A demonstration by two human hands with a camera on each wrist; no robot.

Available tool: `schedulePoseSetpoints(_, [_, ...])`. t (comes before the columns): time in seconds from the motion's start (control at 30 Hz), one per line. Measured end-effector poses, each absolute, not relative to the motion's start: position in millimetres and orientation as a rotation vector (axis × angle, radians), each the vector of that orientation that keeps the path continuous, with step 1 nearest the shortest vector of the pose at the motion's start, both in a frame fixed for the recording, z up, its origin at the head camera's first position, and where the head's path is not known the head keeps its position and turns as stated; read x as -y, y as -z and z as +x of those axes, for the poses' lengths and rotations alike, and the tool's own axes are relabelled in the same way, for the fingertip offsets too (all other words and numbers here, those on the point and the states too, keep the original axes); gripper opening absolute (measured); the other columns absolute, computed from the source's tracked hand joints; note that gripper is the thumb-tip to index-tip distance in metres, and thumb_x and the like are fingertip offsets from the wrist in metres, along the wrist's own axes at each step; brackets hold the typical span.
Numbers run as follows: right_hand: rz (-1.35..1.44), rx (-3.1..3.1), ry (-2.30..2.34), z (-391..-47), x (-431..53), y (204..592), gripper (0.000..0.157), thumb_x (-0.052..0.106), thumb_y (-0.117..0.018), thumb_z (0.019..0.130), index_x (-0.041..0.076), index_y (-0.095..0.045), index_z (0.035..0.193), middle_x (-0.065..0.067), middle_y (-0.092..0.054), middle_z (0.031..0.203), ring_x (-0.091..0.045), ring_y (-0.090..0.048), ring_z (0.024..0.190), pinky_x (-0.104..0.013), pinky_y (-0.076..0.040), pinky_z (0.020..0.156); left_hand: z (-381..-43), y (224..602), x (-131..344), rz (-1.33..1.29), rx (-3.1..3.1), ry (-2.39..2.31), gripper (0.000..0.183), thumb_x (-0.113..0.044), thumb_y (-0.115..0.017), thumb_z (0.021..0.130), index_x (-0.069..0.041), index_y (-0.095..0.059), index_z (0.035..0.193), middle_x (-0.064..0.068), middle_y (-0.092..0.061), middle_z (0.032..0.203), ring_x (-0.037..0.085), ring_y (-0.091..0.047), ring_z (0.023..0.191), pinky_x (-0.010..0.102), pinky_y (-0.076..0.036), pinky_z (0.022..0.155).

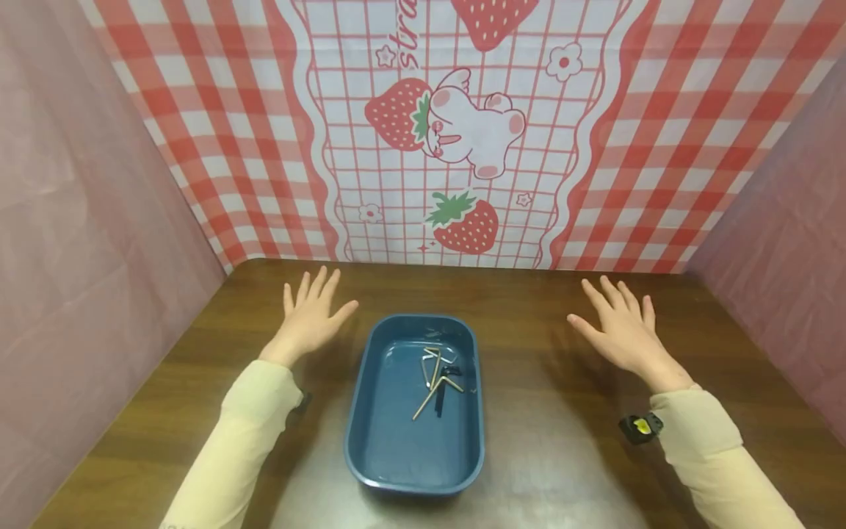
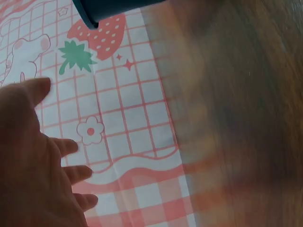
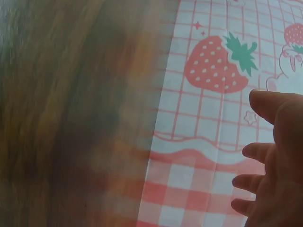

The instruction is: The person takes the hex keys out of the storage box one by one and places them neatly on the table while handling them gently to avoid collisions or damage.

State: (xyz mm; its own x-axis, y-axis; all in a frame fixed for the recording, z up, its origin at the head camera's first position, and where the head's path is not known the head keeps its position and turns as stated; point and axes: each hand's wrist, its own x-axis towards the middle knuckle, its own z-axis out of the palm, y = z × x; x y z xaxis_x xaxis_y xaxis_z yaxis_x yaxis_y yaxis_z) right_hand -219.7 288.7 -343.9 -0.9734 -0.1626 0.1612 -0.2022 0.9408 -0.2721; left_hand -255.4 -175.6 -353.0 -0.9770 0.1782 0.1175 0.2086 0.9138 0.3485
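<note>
A blue rectangular tray [image 1: 383, 448] sits near the middle of the wooden table. Inside, toward its far right part, lie several L-shaped hex keys [image 1: 428, 400], some silvery or brassy and at least one black. To the left of the tray is my left hand [image 1: 309, 317], fingers spread and straight, holding nothing. My right hand [image 1: 623, 334] is off to the right, farther from the tray, its fingers likewise spread with nothing in them. In the left wrist view a corner of the tray [image 2: 123, 5] shows at the top.
The brown wooden table [image 1: 529, 455] runs back to a hanging cloth [image 1: 396, 169] with strawberries and red checks. Pink fabric hangs at the left [image 1: 99, 220] and right sides. A dark strap device [image 1: 640, 427] sits at the right wrist.
</note>
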Motion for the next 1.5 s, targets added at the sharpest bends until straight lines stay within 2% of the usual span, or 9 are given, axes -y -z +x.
schedulePoseSetpoints(0.1, [0.298, 2.893, -0.412, -220.7, -282.0, 343.7, 0.07, 0.051, -0.045, 0.089, 0.005, -0.03, 0.141, -0.027, -0.031, 0.14, -0.045, -0.023, 0.13, -0.066, -0.005, 0.1, -254.1, 351.8, 174.8, -0.284, 2.992, 0.574, 0.066, -0.048, -0.04, 0.091, -0.004, -0.033, 0.139, 0.021, -0.016, 0.149, 0.041, -0.007, 0.137, 0.059, 0.007, 0.105])
schedulePoseSetpoints(0.27, [0.271, 2.782, -0.468, -218.7, -266.1, 342.2, 0.04, 0.032, -0.056, 0.087, 0.002, -0.058, 0.113, -0.021, -0.062, 0.106, -0.037, -0.058, 0.093, -0.054, -0.043, 0.075, -251.1, 349.4, 172.6, -0.221, 3.006, 0.624, 0.05, -0.039, -0.043, 0.091, -0.001, -0.052, 0.122, 0.021, -0.05, 0.128, 0.04, -0.045, 0.118, 0.056, -0.031, 0.098])
schedulePoseSetpoints(0.47, [0.308, 2.716, -0.561, -215.7, -239.3, 342.5, 0.013, 0.02, -0.061, 0.084, 0.01, -0.066, 0.09, -0.006, -0.066, 0.078, -0.02, -0.06, 0.067, -0.038, -0.044, 0.052, -243.8, 354.3, 165.4, -0.153, 3.036, 0.971, 0.044, -0.037, -0.043, 0.092, 0.0, -0.058, 0.111, 0.018, -0.064, 0.098, 0.029, -0.063, 0.082, 0.04, -0.049, 0.074])
schedulePoseSetpoints(0.6, [0.398, 2.703, -0.556, -214.4, -218.8, 344.6, 0.008, 0.017, -0.063, 0.082, 0.011, -0.066, 0.086, -0.001, -0.065, 0.074, -0.015, -0.058, 0.064, -0.035, -0.044, 0.052, -241.3, 361.0, 155.1, -0.121, 2.998, 1.234, 0.037, -0.031, -0.044, 0.093, 0.001, -0.059, 0.101, 0.014, -0.062, 0.073, 0.016, -0.056, 0.051, 0.028, -0.048, 0.052])
schedulePoseSetpoints(0.7, [0.494, 2.686, -0.554, -213.0, -201.3, 345.9, 0.005, 0.016, -0.065, 0.081, 0.012, -0.066, 0.084, 0.002, -0.064, 0.073, -0.012, -0.058, 0.064, -0.035, -0.046, 0.055, -239.6, 365.9, 147.4, -0.122, 2.964, 1.354, 0.034, -0.03, -0.044, 0.093, 0.001, -0.059, 0.096, 0.01, -0.059, 0.066, 0.012, -0.051, 0.045, 0.025, -0.045, 0.045])
schedulePoseSetpoints(0.97, [1.004, 2.702, -0.644, -205.8, -146.1, 347.9, 0.01, 0.019, -0.067, 0.081, 0.015, -0.068, 0.09, 0.008, -0.062, 0.084, -0.007, -0.059, 0.077, -0.029, -0.049, 0.069, -231.7, 373.0, 134.4, -0.081, 2.94, 1.455, 0.039, -0.04, -0.043, 0.093, -0.005, -0.056, 0.102, 0.005, -0.053, 0.063, 0.015, -0.049, 0.046, 0.026, -0.043, 0.051])
schedulePoseSetpoints(1.07, [1.124, 2.666, -0.51, -203.7, -128.6, 353.5, 0.011, 0.019, -0.066, 0.081, 0.015, -0.069, 0.091, 0.007, -0.063, 0.085, -0.008, -0.059, 0.078, -0.031, -0.048, 0.071, -230.7, 376.6, 130.7, -0.083, 2.941, 1.435, 0.041, -0.041, -0.045, 0.092, -0.006, -0.055, 0.111, 0.008, -0.058, 0.075, 0.017, -0.05, 0.05, 0.027, -0.044, 0.055])
schedulePoseSetpoints(1.27, [1.269, 2.689, -0.278, -198.6, -108.5, 367.6, 0.011, 0.017, -0.064, 0.081, 0.017, -0.071, 0.09, 0.005, -0.065, 0.085, -0.01, -0.06, 0.078, -0.033, -0.048, 0.073, -230.1, 384.4, 125.0, -0.104, 2.941, 1.358, 0.043, -0.037, -0.048, 0.091, -0.004, -0.052, 0.119, 0.015, -0.061, 0.112, 0.024, -0.061, 0.085, 0.036, -0.049, 0.074])
schedulePoseSetpoints(1.5, [1.278, 2.723, -0.164, -197.9, -97.2, 375.7, 0.008, 0.016, -0.065, 0.078, 0.02, -0.069, 0.084, 0.006, -0.063, 0.08, -0.008, -0.058, 0.071, -0.029, -0.045, 0.063, -229.0, 387.1, 123.7, -0.104, 2.913, 1.328, 0.043, -0.032, -0.049, 0.09, -0.002, -0.052, 0.12, 0.016, -0.061, 0.114, 0.029, -0.057, 0.104, 0.042, -0.045, 0.087])
